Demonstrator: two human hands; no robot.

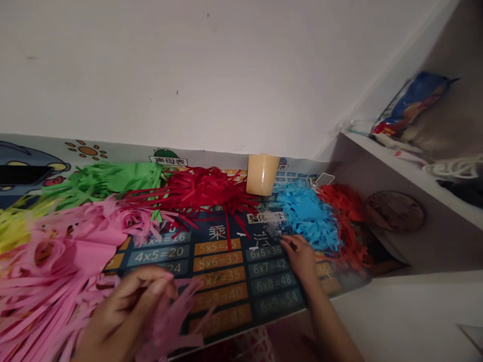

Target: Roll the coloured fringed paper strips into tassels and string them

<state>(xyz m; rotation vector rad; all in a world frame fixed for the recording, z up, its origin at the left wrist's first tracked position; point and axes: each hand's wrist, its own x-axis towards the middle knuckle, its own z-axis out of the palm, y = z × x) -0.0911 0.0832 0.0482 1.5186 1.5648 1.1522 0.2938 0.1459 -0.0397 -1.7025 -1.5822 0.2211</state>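
Low in the view, my left hand (130, 306) pinches a pink fringed paper strip (171, 314) between thumb and fingers, its cut ends hanging down to the right. My right hand (302, 254) is over the printed mat (217, 281), just left of and below a heap of blue fringed paper (311, 213). Its fingertips are drawn together; whether anything is between them is too small to make out. Left of my left hand lies a large pile of pink fringed paper (94, 246). Small white scraps (253, 248) lie on the mat between the hands.
Along the back lie green fringed paper (113, 178) and dark red fringed paper (206, 188), near a pale yellow cup (262, 174). Yellow fringe (15, 223) is at far left, orange-red fringe (349, 226) at right. A shelf (415, 186) and white wall (188, 75) border the table.
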